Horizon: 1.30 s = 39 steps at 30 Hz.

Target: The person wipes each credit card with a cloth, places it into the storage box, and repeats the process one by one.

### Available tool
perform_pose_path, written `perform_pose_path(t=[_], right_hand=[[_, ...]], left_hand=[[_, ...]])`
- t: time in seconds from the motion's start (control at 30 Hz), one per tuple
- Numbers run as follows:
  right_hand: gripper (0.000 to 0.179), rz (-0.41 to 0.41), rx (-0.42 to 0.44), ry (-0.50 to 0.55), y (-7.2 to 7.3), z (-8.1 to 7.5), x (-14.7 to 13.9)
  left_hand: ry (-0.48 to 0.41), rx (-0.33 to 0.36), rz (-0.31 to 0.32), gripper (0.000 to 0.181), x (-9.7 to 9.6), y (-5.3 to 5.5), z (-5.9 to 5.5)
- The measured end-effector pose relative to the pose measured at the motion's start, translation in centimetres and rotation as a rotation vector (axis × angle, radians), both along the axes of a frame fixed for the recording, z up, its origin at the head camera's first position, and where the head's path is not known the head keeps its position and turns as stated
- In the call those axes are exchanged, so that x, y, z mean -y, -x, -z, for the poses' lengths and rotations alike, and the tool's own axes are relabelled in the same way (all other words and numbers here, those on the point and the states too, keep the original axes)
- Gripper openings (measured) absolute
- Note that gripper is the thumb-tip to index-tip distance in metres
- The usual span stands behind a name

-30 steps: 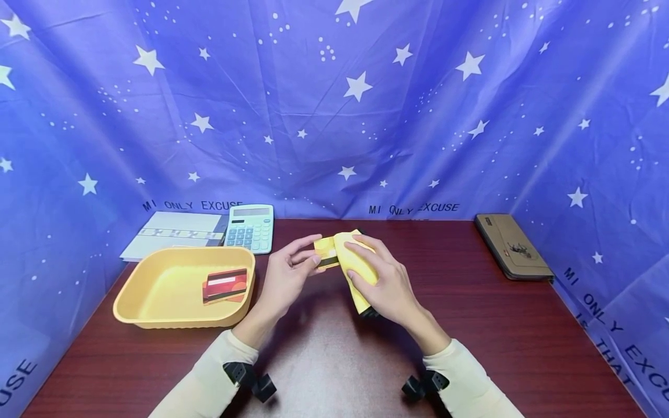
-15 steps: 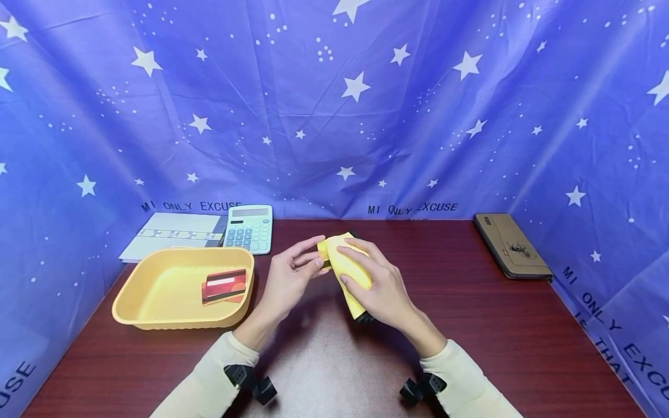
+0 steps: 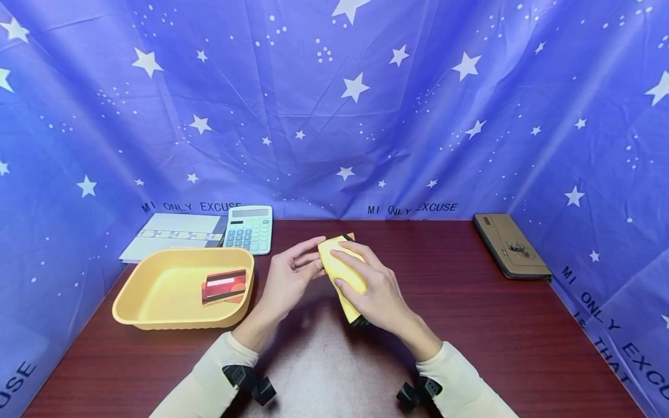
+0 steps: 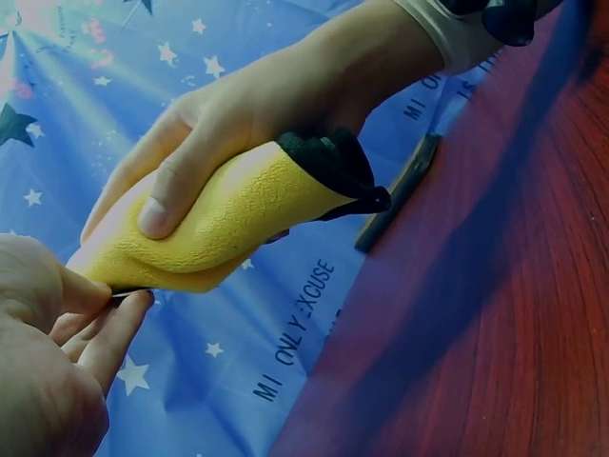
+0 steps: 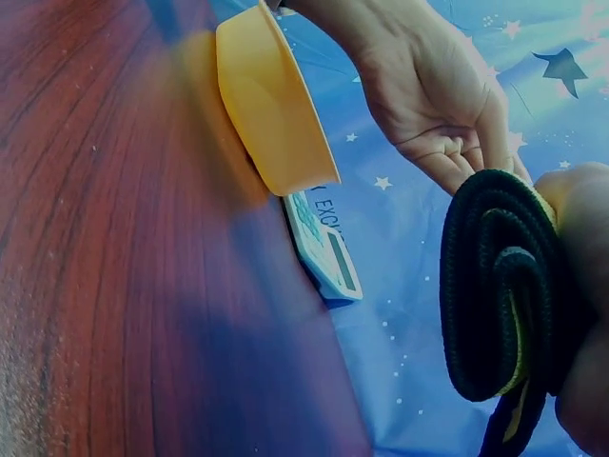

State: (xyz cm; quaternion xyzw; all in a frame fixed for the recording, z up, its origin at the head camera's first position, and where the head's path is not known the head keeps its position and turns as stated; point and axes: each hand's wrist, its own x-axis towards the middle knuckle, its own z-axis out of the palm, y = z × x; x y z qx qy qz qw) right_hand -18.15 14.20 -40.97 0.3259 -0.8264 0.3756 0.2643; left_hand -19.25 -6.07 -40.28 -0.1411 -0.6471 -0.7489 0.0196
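Observation:
My right hand [image 3: 378,287] grips a folded yellow cloth [image 3: 342,273] with a black underside, above the middle of the table. Between the thumb and fingers of my left hand [image 3: 284,278] is the edge of a bank card [image 4: 131,291], pinched at the cloth's left end. The cloth wraps round the card and hides nearly all of it; a small orange corner sticks out at the cloth's upper edge in the head view. From the right wrist, the cloth's rolled black layers [image 5: 495,276] show.
Left of my hands stands a yellow plastic basket [image 3: 157,318] with red bank cards [image 3: 225,284] in it. Behind it are a pale blue calculator [image 3: 251,229] and a white notebook [image 3: 167,226]. A brown zip wallet [image 3: 512,247] lies at the far right. Starry blue fabric surrounds the table [image 3: 470,348].
My right hand has slid the cloth leftward along the card to my left fingertips. The card, plainly visible a second ago, is now almost fully covered. My left hand has barely moved.

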Motion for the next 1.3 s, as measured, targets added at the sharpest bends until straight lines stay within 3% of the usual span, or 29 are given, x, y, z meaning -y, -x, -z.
perform_pose_path(t=[0.33, 0.83, 1.07, 1.3], right_hand=[[0.055, 0.085, 0.009, 0.046, 0.7, -0.2, -1.0], [0.055, 0.167, 0.098, 0.093, 2.2, -1.0, -3.2], [0.054, 0.196, 0.133, 0.101, 2.6, -0.9, -3.9], [0.053, 0.204, 0.138, 0.100, 2.6, -1.1, -4.1]], left_hand=[[-0.035, 0.016, 0.029, 0.045, 0.0, 0.1, -0.1], [0.006, 0.014, 0.013, 0.046, 1.5, -0.1, -1.9], [0.075, 0.024, -0.023, 0.045, 3.8, 0.0, -2.2], [0.231, 0.054, -0.103, 0.044, 8.5, -0.5, -2.7]])
